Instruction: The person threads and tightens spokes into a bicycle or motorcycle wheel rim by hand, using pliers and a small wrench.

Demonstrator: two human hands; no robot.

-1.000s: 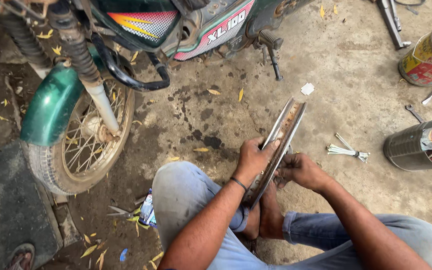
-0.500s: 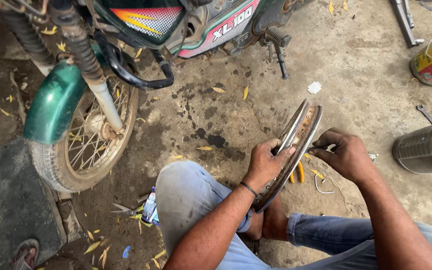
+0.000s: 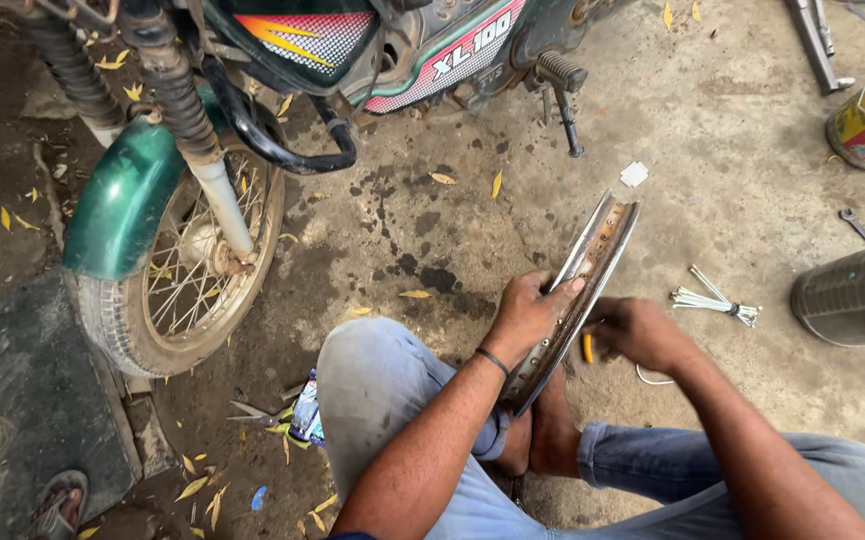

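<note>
Far left of the hands stands a motorcycle's spoked front wheel (image 3: 177, 270) under a green mudguard (image 3: 117, 205). The left hand (image 3: 527, 315) is closed over the edge of a bare metal wheel rim (image 3: 582, 285), rusty inside, standing tilted on the concrete floor (image 3: 732, 120) between the hands. The right hand (image 3: 637, 335), just behind the rim, is curled round a yellow-handled tool (image 3: 587, 347). Right of it lie loose spokes (image 3: 712, 300) and a metal can (image 3: 847, 295).

Left hand (image 3: 527, 318) is gripping with fingers curled forward, wrist banded, forearm extended; right hand (image 3: 640, 332) is closing in a loose fist just beside it.
</note>
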